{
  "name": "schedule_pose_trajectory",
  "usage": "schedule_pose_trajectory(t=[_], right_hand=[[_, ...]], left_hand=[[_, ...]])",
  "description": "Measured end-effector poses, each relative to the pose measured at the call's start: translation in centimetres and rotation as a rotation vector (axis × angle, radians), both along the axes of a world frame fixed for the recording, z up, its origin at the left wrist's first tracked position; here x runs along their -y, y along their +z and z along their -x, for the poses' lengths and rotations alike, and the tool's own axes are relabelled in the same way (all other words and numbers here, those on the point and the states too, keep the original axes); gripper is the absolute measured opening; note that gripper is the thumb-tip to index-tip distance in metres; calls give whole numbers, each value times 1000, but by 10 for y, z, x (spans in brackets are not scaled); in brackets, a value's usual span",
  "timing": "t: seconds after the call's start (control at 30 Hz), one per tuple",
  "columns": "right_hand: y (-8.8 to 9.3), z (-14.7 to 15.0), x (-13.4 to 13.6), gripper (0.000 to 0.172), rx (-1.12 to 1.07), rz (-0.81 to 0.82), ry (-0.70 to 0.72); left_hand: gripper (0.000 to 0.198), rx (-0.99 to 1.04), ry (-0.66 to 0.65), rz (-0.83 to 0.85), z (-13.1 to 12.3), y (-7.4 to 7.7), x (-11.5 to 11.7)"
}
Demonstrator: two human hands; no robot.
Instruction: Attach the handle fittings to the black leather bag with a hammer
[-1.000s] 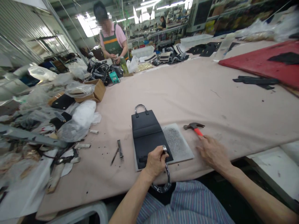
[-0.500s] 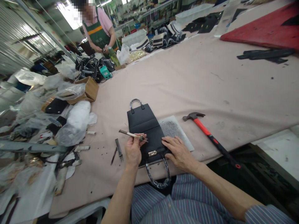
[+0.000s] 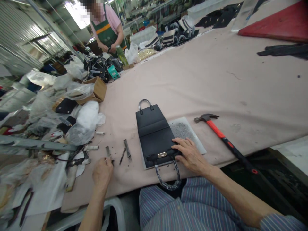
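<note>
A black handbag point(image 3: 155, 136) lies flat and opened out on the table, with a gold clasp point(image 3: 162, 155) near its front edge. One wrapped handle point(image 3: 145, 101) points away from me and another hangs over the table edge. My right hand point(image 3: 191, 155) rests with spread fingers on the bag's right side. Left of the bag, my left hand point(image 3: 103, 173) is low over the table, its fingers closed on a metal pronged punch point(image 3: 108, 151). Beside it lie another pronged punch point(image 3: 127, 150) and a thin dark tool point(image 3: 122, 156).
A claw hammer point(image 3: 222, 136) with a red and black handle lies at the right. A pale slab point(image 3: 192, 133) sits partly beneath the bag. Plastic bags and an open cardboard box point(image 3: 99, 89) crowd the left. A person in a green apron point(image 3: 107, 33) stands across the table.
My left hand has moved left, away from the bag, carrying the pronged punch down near the other tools. My right hand stays on the bag. The view has shifted slightly.
</note>
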State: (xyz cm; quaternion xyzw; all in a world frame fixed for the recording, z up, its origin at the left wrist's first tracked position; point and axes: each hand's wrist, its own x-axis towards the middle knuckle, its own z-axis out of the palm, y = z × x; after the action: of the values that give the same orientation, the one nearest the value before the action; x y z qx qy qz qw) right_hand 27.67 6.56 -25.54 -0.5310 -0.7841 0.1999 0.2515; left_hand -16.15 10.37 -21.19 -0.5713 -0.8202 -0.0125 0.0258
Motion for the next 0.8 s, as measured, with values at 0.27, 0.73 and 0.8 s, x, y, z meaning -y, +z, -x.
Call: schedule_pose_trajectory(t=[0.27, 0.73, 0.8], right_hand=[[13, 6, -13, 24, 176, -123, 108], [53, 35, -35, 18, 721, -200, 555], [53, 37, -33, 17, 714, -196, 534]], left_hand=[[19, 319, -899, -83, -139, 0, 31], [18, -1, -1092, 146, -187, 26, 22], [16, -7, -1074, 150, -192, 20, 24]])
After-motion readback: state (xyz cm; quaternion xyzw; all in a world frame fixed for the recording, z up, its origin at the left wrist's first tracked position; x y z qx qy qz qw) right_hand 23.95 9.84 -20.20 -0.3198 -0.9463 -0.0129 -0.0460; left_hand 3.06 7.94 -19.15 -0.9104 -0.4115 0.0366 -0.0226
